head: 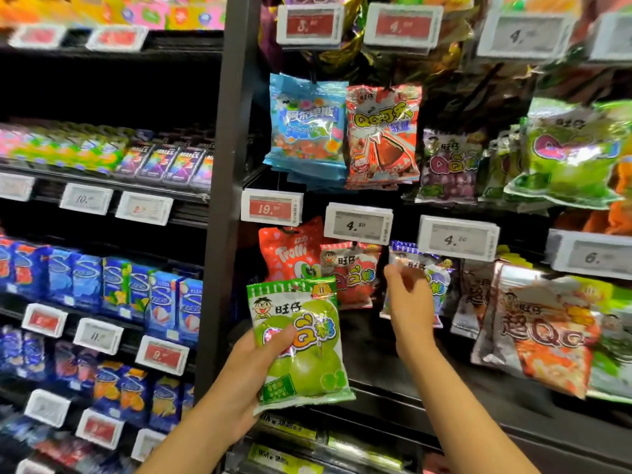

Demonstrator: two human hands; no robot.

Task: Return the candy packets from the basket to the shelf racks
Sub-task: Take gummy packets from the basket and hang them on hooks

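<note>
Green apple candy packet (301, 340), one, held upright by our left hand (249, 367), thumb across its front, before the black shelf racks (219, 200). Our right hand (408, 302) reaches to a purple packet (439, 285) hanging under one of two 4.20 tags (458, 239); fingers blurred, grip cannot be told.

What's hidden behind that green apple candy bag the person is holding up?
Behind the green apple packet held by the left hand hang a red Trolli packet and a red QQ packet. Their lower left parts are covered, as is the dark shelf back below them.
</note>
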